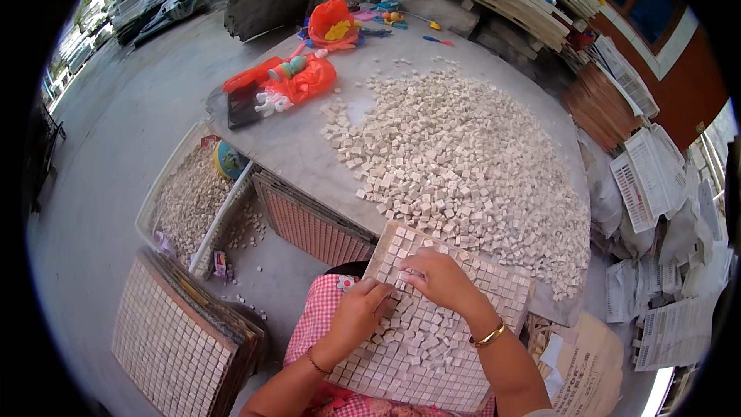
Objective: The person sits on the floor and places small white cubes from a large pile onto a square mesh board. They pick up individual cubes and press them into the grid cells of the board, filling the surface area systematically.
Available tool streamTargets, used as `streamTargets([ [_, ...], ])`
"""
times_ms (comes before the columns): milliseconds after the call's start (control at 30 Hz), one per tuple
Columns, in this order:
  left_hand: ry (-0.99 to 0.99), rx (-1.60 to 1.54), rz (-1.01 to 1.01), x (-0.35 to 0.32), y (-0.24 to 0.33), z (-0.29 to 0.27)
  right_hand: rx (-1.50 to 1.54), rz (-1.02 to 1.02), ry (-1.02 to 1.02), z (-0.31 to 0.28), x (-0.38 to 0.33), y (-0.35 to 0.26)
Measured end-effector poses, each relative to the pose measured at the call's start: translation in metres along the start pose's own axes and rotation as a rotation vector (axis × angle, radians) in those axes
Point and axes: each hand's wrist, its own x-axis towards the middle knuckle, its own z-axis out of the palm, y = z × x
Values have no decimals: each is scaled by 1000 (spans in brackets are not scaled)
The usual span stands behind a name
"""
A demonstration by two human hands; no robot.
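Observation:
A square mosaic tray (471, 269) rests on my lap, its grid partly lined with small pale stone cubes. Loose cubes (421, 333) lie heaped over the tray's middle. My left hand (360, 310) is over the tray's left part, its fingers curled together at the grid. Close beside it, my right hand (441, 284) reaches in from the right with thumb and fingers drawn together near the upper rows. Whatever either hand pinches is too small or hidden to make out. Beyond the tray, a big pile of pale stone cubes (463, 162) covers much of the grey table (289, 135).
Left of me stand a white bin (147, 212) of cubes and a stack of filled mosaic trays (170, 336). Another grid panel (309, 224) leans against the table. Red plastic bags (312, 81) with toys lie at the far left. White plastic crates (648, 174) are piled right.

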Motion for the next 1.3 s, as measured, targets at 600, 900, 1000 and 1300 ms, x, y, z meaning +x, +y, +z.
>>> streamTargets([
  [600, 10, 61, -95, -16, 6, -14, -11, 22, 151, 25, -35, -4],
  [900, 2, 25, -25, 8, 11, -7, 124, 62, 209, 24, -28, 7],
  [1000, 6, 28, -10, 12, 8, -4, 391, 266, 216, 17, -33, 0],
  [1300, 38, -65, -310, -5, 3, -31, 961, 512, 54, 7, -31, -2],
])
